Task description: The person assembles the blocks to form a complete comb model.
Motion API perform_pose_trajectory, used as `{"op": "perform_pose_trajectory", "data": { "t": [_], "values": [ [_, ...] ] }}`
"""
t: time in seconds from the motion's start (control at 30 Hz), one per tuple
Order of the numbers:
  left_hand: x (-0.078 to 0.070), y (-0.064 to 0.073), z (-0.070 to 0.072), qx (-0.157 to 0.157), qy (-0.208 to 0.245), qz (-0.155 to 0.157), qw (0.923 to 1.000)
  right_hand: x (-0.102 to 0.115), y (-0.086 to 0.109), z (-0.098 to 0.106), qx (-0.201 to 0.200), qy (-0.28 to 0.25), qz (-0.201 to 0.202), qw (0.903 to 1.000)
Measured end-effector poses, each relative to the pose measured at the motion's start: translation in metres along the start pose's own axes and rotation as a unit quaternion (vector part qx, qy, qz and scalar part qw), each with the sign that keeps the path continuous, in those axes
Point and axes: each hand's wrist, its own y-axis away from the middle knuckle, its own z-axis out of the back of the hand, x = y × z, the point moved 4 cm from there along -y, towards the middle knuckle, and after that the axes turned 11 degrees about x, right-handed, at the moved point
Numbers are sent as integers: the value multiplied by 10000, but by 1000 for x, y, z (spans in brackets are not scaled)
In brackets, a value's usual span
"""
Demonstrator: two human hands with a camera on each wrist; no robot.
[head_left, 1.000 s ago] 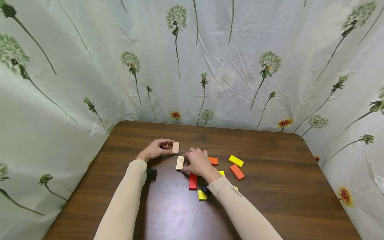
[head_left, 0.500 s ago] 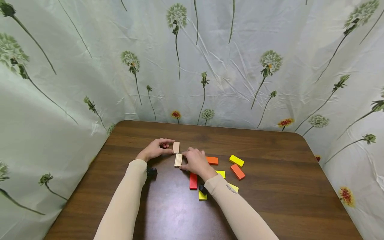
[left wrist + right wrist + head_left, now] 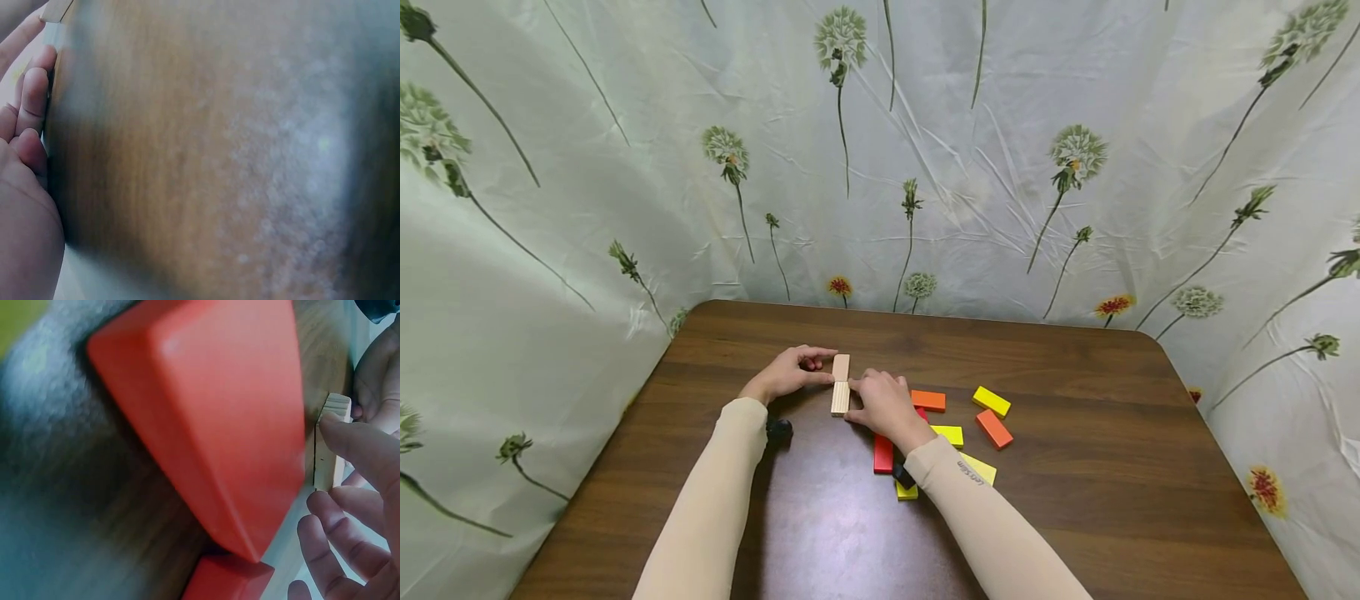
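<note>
Two plain wooden blocks lie end to end on the table, seemingly touching. My left hand (image 3: 788, 373) holds the far wooden block (image 3: 842, 367) from its left, index finger at the far end and thumb at the near one. On the right side, my right hand (image 3: 889, 407) grips the near wooden block (image 3: 840, 400), with the finely lined top, between thumb and index finger. The right wrist view shows that block (image 3: 330, 447) between thumb and index, the other fingers loose. Only a corner of a block (image 3: 57, 9) shows in the left wrist view.
Right of the hands lie several painted blocks: a red block (image 3: 883, 455), an orange block (image 3: 928, 402), another orange block (image 3: 994, 430) and a yellow block (image 3: 991, 402). More yellow blocks sit partly under the right forearm. Flowered cloth (image 3: 955, 167) hangs behind the brown table (image 3: 1075, 500).
My right hand has slid the near wooden block away from me and slightly left, up to the far block's end. The left hand stays in place.
</note>
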Motion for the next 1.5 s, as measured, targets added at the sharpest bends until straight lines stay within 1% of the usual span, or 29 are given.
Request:
{"op": "perform_pose_trajectory", "data": {
  "t": [0.3,0.57,0.73,0.93,1.1,1.27,1.33,1.5],
  "values": [
    [-2,0,-1,-17,-157,-43,9999,5,0,0,-38,192,9,9998],
    [-1,1,-2,-23,-250,-45,9997,5,-1,0,-55,224,-45,9997],
    [0,0,-4,3,-311,19,9995,5,1,0,18,240,-13,9997],
    [0,0,-4,-7,-350,-45,9994,3,-2,-1,151,173,21,9997],
    [-2,4,-3,-34,-424,-69,9991,5,-4,2,259,145,175,9994],
    [-5,6,-3,-58,-620,-63,9980,5,-4,4,313,20,270,9991],
    [-7,6,-4,-85,-819,-101,9966,5,-4,4,306,29,294,9991],
    [-11,7,-7,-228,-1258,-306,9913,4,-3,3,297,99,325,9990]
  ]
}}
